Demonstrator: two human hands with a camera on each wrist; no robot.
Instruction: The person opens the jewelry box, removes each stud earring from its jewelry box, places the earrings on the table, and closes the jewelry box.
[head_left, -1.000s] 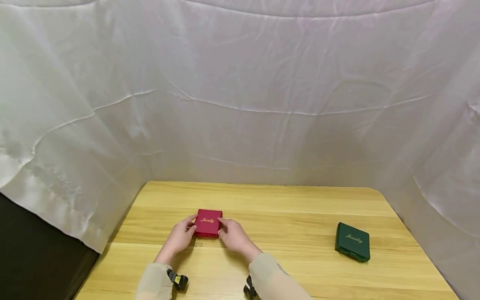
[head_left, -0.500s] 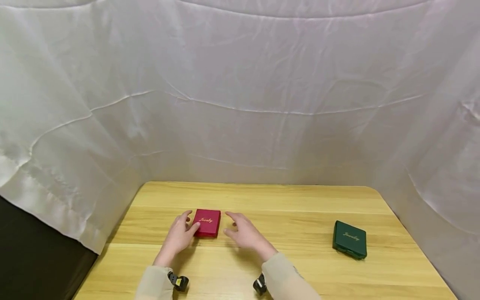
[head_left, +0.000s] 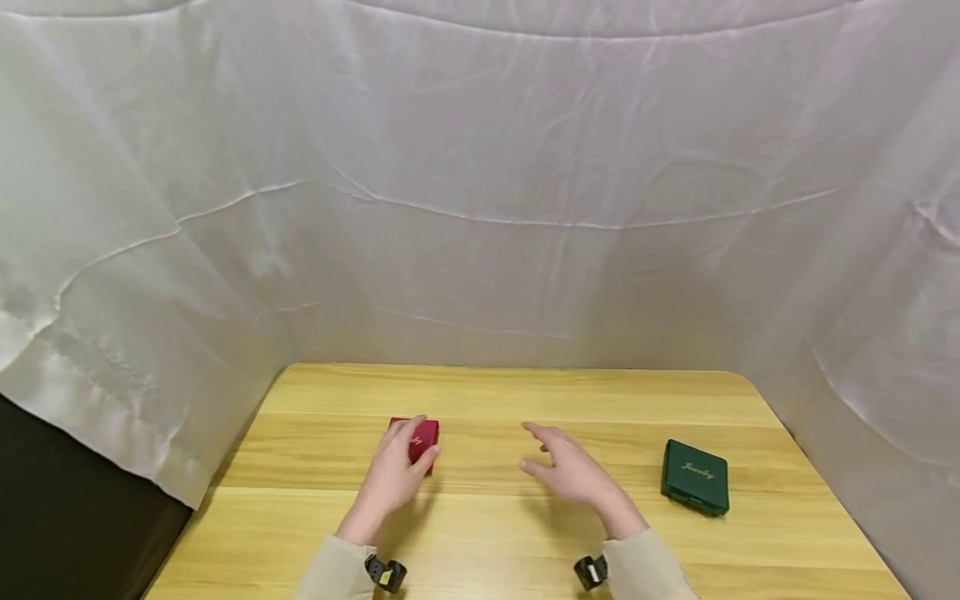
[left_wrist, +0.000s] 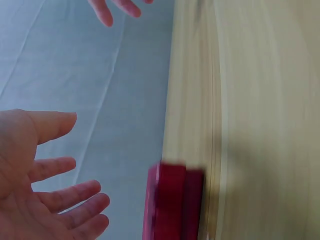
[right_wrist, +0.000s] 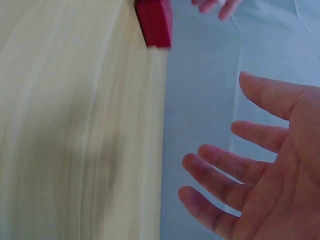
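Red box (head_left: 424, 440) lying flat on the wooden table (head_left: 487, 525), left of centre, as seen from the head; its lid bears gold lettering, of which only the last letters show. The left hand (head_left: 393, 473) is poised over its near left part, hiding much of the lid from the head view; in the left wrist view the fingers are spread, thumb set apart, with a gap between hand and box. The right hand (head_left: 573, 475) is held above the table between the two boxes, well apart from the red one, its fingers likewise spread and slightly bent, palm turned inward. To its right, the green box (head_left: 696, 477) lies on the table, turned at a slight angle, its lid marked "Jewelry" in gold script. Each forearm wears a pale sleeve, the left sleeve (head_left: 337, 573) and the right sleeve (head_left: 648, 568), with a small black device at each wrist, on the left (head_left: 386, 573) and on the right (head_left: 591, 572). Creased, pale cloth (head_left: 480, 167) surrounds the table behind and at the sides; a dark surface (head_left: 75, 508) shows below it at lower left.
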